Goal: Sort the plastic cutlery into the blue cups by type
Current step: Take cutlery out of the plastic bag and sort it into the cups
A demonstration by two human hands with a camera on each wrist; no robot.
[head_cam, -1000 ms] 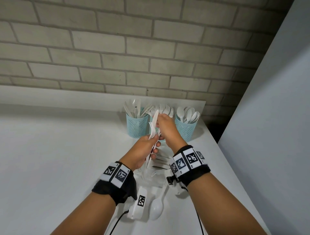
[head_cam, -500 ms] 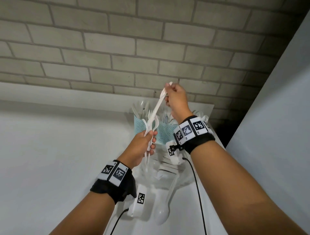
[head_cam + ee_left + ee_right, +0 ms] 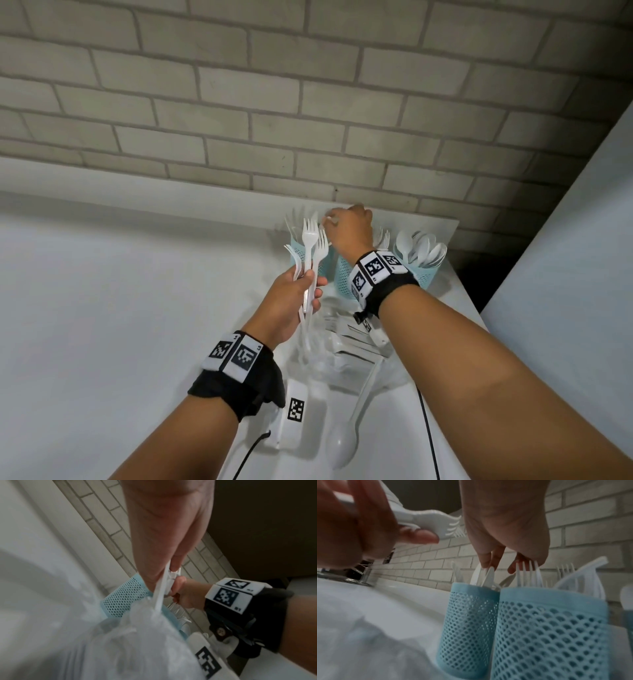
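Counter [image 3: 102, 308]: white, under a brick wall.
Mesh cups: knife cup [image 3: 467, 615], fork cup [image 3: 547, 628], spoon cup [image 3: 423, 272] in a row.
Left hand [image 3: 291, 301]: fingers curled round a bunch of forks [image 3: 310, 246].
Right hand [image 3: 351, 229]: fingertips pinching a knife [image 3: 488, 577] standing in the knife cup.
Loose spoon [image 3: 346, 442]: lying on the counter.

Head cam overhead; wrist cams close

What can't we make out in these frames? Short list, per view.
- Head: middle blue cup and its contents mostly hidden behind the right hand and wristband.
- Head: what the right hand holds, if anything; its fingers point away from the camera.
- Left wrist: clear plastic bag blurred, contents unreadable.
- Right wrist: spoon cup cut off by the right edge.
- Head: fork count in the left hand; handles overlap.
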